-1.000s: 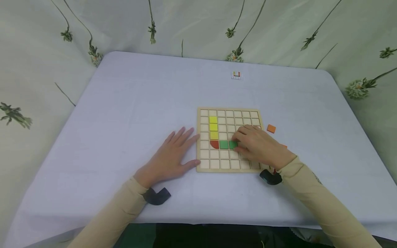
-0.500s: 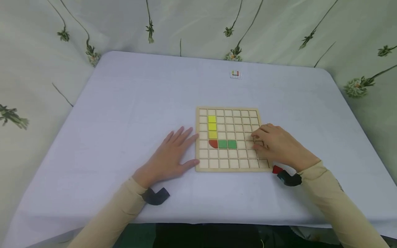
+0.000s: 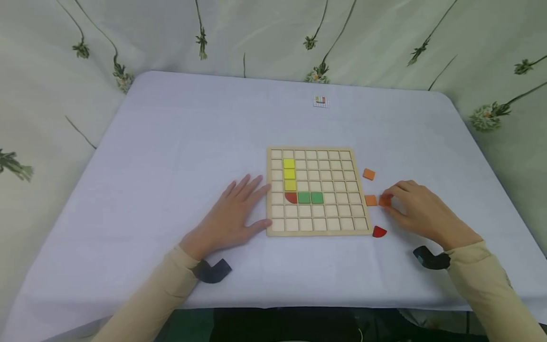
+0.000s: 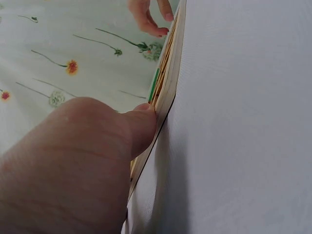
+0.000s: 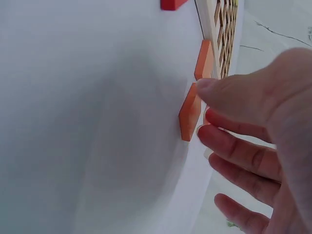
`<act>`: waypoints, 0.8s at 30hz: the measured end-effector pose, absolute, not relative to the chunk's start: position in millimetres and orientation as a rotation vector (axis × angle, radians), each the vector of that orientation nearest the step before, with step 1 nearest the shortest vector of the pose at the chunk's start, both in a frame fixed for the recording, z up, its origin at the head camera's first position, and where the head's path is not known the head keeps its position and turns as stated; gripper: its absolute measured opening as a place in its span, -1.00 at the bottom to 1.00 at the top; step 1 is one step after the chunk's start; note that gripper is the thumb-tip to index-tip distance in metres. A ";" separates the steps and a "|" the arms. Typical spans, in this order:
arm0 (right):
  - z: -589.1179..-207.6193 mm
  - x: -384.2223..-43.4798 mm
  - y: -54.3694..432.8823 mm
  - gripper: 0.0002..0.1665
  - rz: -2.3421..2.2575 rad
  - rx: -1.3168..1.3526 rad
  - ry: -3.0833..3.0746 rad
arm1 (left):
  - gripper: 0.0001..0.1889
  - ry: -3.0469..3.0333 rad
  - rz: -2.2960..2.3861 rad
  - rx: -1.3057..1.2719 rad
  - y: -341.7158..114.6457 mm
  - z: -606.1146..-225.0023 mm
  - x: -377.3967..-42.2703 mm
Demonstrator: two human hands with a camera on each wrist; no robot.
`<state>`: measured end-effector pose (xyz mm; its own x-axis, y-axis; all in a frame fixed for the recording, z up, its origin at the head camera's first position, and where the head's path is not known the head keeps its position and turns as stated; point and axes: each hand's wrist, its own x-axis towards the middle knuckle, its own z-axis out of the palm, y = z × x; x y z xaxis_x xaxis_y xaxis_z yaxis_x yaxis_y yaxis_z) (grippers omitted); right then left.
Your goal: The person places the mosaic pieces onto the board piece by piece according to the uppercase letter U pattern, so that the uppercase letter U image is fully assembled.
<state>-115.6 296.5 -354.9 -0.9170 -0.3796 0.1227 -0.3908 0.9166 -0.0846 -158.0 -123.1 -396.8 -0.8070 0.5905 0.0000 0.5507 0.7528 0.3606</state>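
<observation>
My left hand [image 3: 232,216] lies flat with spread fingers, thumb and fingertips at the left edge of a wooden grid board [image 3: 318,233]. In the left wrist view its thumb [image 4: 139,127] presses the board's rim. Right of the board, my right hand [image 3: 420,213] pinches an orange square tile [image 5: 190,114] between thumb and fingers, low at the table. A second orange tile [image 3: 371,200] sits just left of it, beside the board; another orange tile [image 3: 369,174] lies farther back. A red quarter-round tile [image 3: 379,232] lies by the board's near right corner.
On the board, yellow tiles [image 3: 289,174] form a column, with a red rounded tile [image 3: 291,197] below and two green tiles [image 3: 310,197] beside it. A small pattern card [image 3: 321,101] lies near the back edge of the white-covered table [image 3: 192,133].
My right hand has moved right from over the board to the orange tile beside it, uncovering the green tiles and board squares. The left hand stays at the board's edge.
</observation>
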 end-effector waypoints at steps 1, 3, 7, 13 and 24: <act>-354.8 -113.1 296.7 -0.69 0.167 0.596 -2.978 | -0.15 2.835 0.528 0.925 -123.4 -396.9 -158.0; -354.0 -107.1 295.8 -0.68 0.185 0.588 -3.000 | -0.15 2.837 0.526 0.925 -123.6 -396.7 -158.2; -351.1 -94.0 290.0 -0.69 0.224 0.602 -3.078 | -0.15 2.839 0.525 0.925 -123.9 -396.1 -158.1; -352.1 -86.4 284.8 -0.65 0.205 0.654 -3.086 | -0.15 2.837 0.532 0.919 -124.1 -394.3 -157.9; -359.3 -87.6 284.5 -0.69 0.157 0.680 -3.011 | -0.15 2.837 0.535 0.917 -123.1 -396.5 -157.9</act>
<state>-87.6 284.5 -359.3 -0.9020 -0.4257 0.0718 -0.4308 0.8982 -0.0876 -157.9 -123.1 -396.5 -0.8109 0.5852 0.0012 0.5455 0.7551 0.3636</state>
